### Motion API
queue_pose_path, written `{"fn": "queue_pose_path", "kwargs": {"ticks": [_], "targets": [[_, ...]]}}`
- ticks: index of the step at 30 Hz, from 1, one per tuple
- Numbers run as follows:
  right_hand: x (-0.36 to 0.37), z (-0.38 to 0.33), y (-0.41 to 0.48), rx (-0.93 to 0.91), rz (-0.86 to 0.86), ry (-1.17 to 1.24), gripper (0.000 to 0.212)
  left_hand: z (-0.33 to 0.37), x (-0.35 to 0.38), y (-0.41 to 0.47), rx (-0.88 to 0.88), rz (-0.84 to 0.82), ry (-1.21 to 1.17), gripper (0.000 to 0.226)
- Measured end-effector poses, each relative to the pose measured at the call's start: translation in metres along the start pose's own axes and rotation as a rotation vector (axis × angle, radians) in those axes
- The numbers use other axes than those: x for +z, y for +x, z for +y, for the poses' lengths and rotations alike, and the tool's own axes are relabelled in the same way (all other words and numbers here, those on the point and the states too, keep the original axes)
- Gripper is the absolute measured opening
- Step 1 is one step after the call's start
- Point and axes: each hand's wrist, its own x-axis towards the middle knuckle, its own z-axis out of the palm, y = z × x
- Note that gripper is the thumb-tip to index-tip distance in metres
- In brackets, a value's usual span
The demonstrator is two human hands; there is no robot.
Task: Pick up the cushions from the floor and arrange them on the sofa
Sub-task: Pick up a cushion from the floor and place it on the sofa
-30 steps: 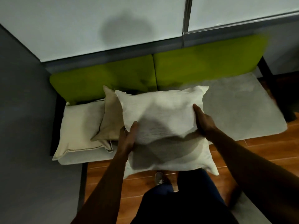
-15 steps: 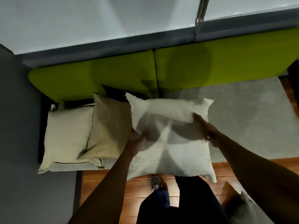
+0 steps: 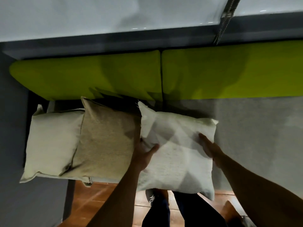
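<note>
Now, my left thumb (image 3: 154, 147) is lying across the top face of the white cushion (image 3: 178, 163), and the other fingers of the left hand (image 3: 144, 154) are hiding under its left edge, so this hand is pinching the edge. On the right hand (image 3: 211, 149) the fingers (image 3: 202, 137) are lying close together on the top face near the right edge. The thumb is not showing, so I cannot tell if this hand is gripping or only pressing.

The white cushion is leaning over the grey seat of the sofa (image 3: 255, 136), with its far corner towards the green backrest (image 3: 98, 74). Its near edge is hanging over the wooden floor (image 3: 98, 200). Its left side is touching the tan cushion (image 3: 106, 141), which is overlapping the cream cushion (image 3: 54, 140).

I am judging the cushion as light and very soft: the cover is folding under my hands. It is sagging where nothing is supporting it, so holding two opposite edges seems best, not one corner.
</note>
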Motion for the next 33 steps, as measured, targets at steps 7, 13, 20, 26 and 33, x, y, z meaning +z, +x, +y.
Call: {"fn": "queue_pose_path", "kwargs": {"ticks": [7,13,20,26,33], "targets": [[-0.004,0.000,-0.005,-0.021,0.029,0.024,0.060,0.010,0.006,-0.010,-0.026,0.059,0.131,0.086],[-0.014,0.003,-0.038,-0.081,0.089,-0.018,0.030,0.021,-0.009,-0.039,-0.037,0.061,0.156,0.083],[-0.026,0.027,-0.120,-0.173,0.038,0.185,0.027,0.021,-0.026,-0.102,0.047,-0.084,0.128,0.062],[-0.004,0.104,-0.202,-0.316,0.106,0.323,0.029,-0.010,-0.036,-0.163,0.146,-0.225,0.087,0.034],[0.053,0.258,-0.278,-0.250,0.218,0.485,0.029,-0.067,-0.030,-0.236,0.219,-0.377,0.129,0.017]]}}
